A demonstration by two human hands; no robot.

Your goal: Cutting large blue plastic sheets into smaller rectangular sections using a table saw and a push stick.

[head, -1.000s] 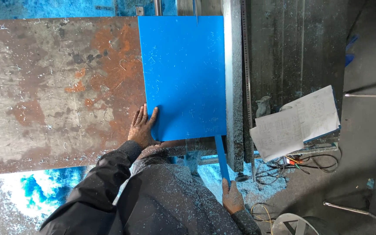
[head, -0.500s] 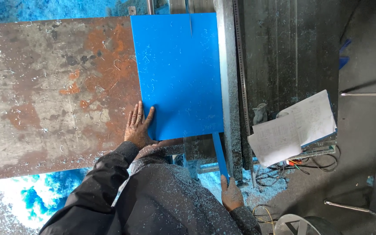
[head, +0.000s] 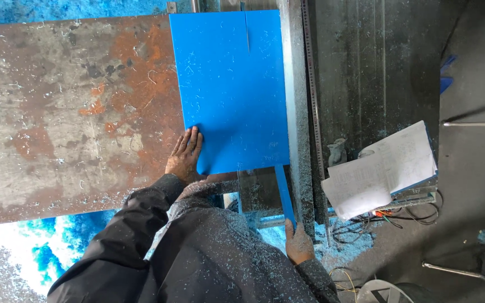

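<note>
Grip, left hand (head: pixel 184 155): flat and open, fingers spread, pressed on near left corner of blue sheet (head: pixel 228 90)
Grip, right hand (head: pixel 298 244): closed round lower end of narrow blue strip (head: pixel 283 193)
Blue sheet: flat on rusty steel table (head: pixel 68 112); right edge against grey metal rail (head: pixel 296 112); thin slit at far edge
Blue strip: slanting down from sheet's near right corner, beside rail
Papers (head: pixel 385 168): white, printed, lying right of rail; wording too small to tell
Floor: blue shavings (head: pixel 46 252) at lower left

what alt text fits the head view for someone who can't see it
A person's left hand presses flat on a blue sheet lying on a rusty metal table, while the right hand grips a narrow blue strip.
</note>
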